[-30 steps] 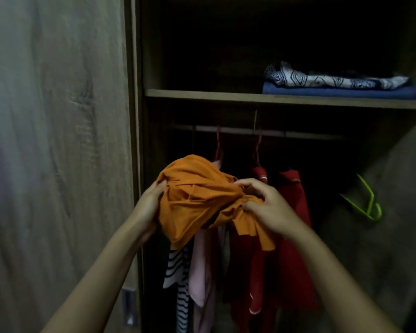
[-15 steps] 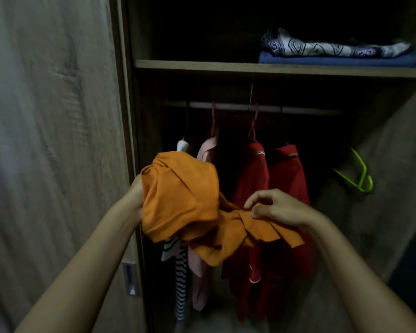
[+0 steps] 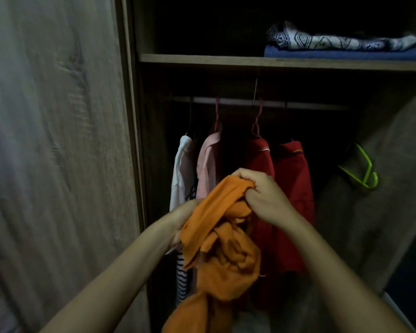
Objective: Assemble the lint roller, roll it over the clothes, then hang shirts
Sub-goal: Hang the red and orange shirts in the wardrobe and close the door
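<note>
A crumpled orange shirt [image 3: 223,248] hangs between both hands in front of the open wardrobe. My right hand [image 3: 262,195] grips its top edge in a fist. My left hand [image 3: 183,217] holds its left side, partly hidden behind the cloth. The shirt's lower part drops down toward the bottom of the view. Behind it, a white shirt [image 3: 181,169], a pink shirt [image 3: 208,162] and two red shirts [image 3: 291,188] hang from the rail [image 3: 238,102]. A green hanger [image 3: 363,171] hangs empty at the right.
The closed wardrobe door [image 3: 58,140] fills the left. A shelf [image 3: 250,62] above the rail carries a folded blue cloth [image 3: 341,54] with a patterned cloth [image 3: 334,40] on top. A striped garment [image 3: 181,275] hangs low at the left. The open right door [image 3: 382,188] stands angled.
The right hand has moved up and taken a fist grip on the shirt's top edge. The shirt has unbundled and now hangs longer. The view has tilted down slightly.
</note>
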Demonstrator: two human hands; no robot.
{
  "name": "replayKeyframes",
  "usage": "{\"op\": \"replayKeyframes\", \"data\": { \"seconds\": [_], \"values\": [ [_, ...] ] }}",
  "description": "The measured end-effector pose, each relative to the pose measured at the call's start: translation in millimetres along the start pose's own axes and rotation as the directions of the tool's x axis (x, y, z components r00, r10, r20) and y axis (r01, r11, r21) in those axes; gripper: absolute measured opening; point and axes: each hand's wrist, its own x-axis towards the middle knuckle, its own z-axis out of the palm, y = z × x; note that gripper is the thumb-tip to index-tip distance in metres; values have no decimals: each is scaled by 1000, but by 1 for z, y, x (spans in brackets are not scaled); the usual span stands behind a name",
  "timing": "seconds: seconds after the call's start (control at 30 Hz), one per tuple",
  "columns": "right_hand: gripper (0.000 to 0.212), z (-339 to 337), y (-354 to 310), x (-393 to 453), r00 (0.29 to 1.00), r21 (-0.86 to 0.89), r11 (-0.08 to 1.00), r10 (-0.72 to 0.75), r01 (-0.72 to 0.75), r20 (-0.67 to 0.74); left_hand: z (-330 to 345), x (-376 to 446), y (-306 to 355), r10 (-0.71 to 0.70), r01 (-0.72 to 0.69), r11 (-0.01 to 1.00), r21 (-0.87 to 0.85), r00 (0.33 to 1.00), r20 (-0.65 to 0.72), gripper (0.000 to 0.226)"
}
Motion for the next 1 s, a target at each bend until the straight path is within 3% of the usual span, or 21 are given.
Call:
{"op": "replayKeyframes", "data": {
  "seconds": [0.07, 0.17, 0.27, 0.33, 0.4, 0.5, 0.57, 0.67, 0.77, 0.87, 0.93, 1.0],
  "values": [
    [29, -2, 5, 5, 991, -15, 995, 94, -96, -95, -1, -8, -3, -26, 25, 1000, 18, 996, 86, 40],
    [24, -4, 11, 8, 960, -34, 979, 191, -202, -204, -2, -17, -17, 90, -125, 956, 267, 986, 140, 49],
    [24, -8, 12, 10, 946, -17, 972, 222, -232, -237, -7, -17, -38, 326, -333, 748, 573, 938, 119, 44],
    [26, -16, 12, 13, 937, -1, 966, 251, -259, -242, -21, -10, -42, 512, -406, 599, 690, 857, 61, 28],
    [29, -28, 14, 13, 934, -24, 962, 259, -273, -246, -35, -6, -35, 657, -425, 478, 769, 754, 8, 38],
    [29, -49, 20, 10, 922, -60, 952, 272, -299, -276, -55, -5, -18, 737, -416, 339, 844, 674, 37, 35],
    [28, -61, 24, 8, 896, -28, 941, 312, -337, -315, -64, -7, -7, 746, -399, 282, 872, 663, 62, 32],
    [29, -75, 26, 1, 872, 8, 936, 331, -352, -362, -69, -8, 6, 681, -420, 368, 830, 729, 67, 27],
    [30, -80, 25, -4, 886, -59, 911, 380, -408, -266, -67, -7, 13, 590, -465, 500, 730, 801, 106, 27],
    [30, -87, 22, -9, 888, -44, 888, 459, -457, 34, -58, -2, 18, 572, -451, 604, 657, 820, 37, 23],
    [29, -92, 24, -13, 849, 44, 876, 451, -480, 276, -53, 1, 22, 555, -443, 639, 628, 832, 23, 21],
    [25, -98, 30, -20, 796, 99, 865, 402, -493, 452, -52, 1, 27, 552, -485, 627, 610, 829, 92, 21]
  ]
}}
